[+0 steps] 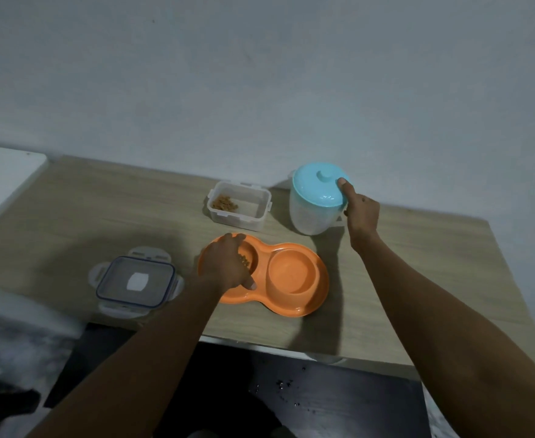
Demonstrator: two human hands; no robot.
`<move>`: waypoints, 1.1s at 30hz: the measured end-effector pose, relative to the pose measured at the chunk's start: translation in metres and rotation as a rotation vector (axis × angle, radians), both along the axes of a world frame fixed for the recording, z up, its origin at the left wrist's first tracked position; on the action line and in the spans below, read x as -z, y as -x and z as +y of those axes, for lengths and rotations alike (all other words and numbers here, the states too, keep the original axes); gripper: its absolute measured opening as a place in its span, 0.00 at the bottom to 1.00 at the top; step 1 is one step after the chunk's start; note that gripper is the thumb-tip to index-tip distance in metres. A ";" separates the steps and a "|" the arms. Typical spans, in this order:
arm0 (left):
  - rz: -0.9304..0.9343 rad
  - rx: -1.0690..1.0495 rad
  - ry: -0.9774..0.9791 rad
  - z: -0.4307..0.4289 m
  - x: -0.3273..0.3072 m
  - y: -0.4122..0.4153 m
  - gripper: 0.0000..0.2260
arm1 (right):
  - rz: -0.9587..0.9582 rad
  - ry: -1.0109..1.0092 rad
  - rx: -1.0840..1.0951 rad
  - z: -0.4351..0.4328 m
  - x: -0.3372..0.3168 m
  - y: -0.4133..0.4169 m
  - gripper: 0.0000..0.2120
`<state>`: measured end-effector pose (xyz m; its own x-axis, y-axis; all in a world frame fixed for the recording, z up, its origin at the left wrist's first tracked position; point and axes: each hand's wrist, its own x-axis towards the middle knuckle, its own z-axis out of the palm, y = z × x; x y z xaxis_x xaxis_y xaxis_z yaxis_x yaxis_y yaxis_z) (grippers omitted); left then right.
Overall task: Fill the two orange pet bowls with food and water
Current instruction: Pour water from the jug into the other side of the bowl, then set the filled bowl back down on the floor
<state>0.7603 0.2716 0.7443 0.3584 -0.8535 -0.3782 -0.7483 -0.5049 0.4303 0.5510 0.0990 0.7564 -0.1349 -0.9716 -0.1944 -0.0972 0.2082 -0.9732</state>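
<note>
- Head view: one wooden table [108, 200] stands against a pale wall, and everything for the job sits on it.
- One orange double pet dish [294, 300] lies near the front edge, its two bowls side by side. The right bowl [293, 273] looks dry and empty; the left bowl [250, 252] holds some brown kibble [244, 260].
- One white jug [310, 213] with a turquoise lid [318, 189] stands behind the dish, to its right.
- One clear food container [239, 206], open, sits behind the dish with a little kibble left in one corner. Its one clip lid [136, 281] lies flat, to the left of the dish.
- The left hand [225, 263] hangs over the left bowl, fingers cupped downward and loosely closed; whether any kibble remains in them I cannot tell.
- The right hand [361, 213] curls around the jug's handle side, thumb pressing the lid's rim.
- The food step seems to be finishing. Next, I'd judge, the jug must be lifted and tipped over the right bowl, slowly enough not to splash the kibble.
</note>
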 end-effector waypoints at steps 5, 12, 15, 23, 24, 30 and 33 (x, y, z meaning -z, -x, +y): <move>-0.019 0.008 -0.001 0.001 0.001 -0.001 0.55 | 0.037 0.020 0.005 0.000 0.003 -0.003 0.26; -0.024 0.011 0.000 0.000 0.000 -0.001 0.54 | -0.010 -0.002 0.266 0.027 0.013 -0.011 0.33; -0.018 0.034 -0.004 0.002 0.001 -0.003 0.54 | 0.128 -0.120 0.291 0.055 0.031 -0.006 0.33; 0.047 -0.155 0.236 0.030 0.019 -0.037 0.33 | 0.460 -0.162 0.081 0.140 0.062 0.005 0.22; 0.030 -0.158 0.257 0.034 0.019 -0.040 0.25 | 0.458 -0.171 0.078 0.149 0.062 0.003 0.22; 0.093 -0.195 0.157 0.038 0.012 -0.045 0.12 | 0.365 -0.279 0.123 0.173 0.054 -0.016 0.14; 0.134 -0.242 0.147 0.034 0.018 -0.049 0.11 | 0.283 -0.300 0.150 0.174 0.053 -0.020 0.09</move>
<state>0.8088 0.3058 0.7265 0.5134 -0.7983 -0.3147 -0.5457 -0.5868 0.5983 0.5708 0.2734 0.7033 -0.3583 -0.8433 -0.4006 -0.2983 0.5100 -0.8068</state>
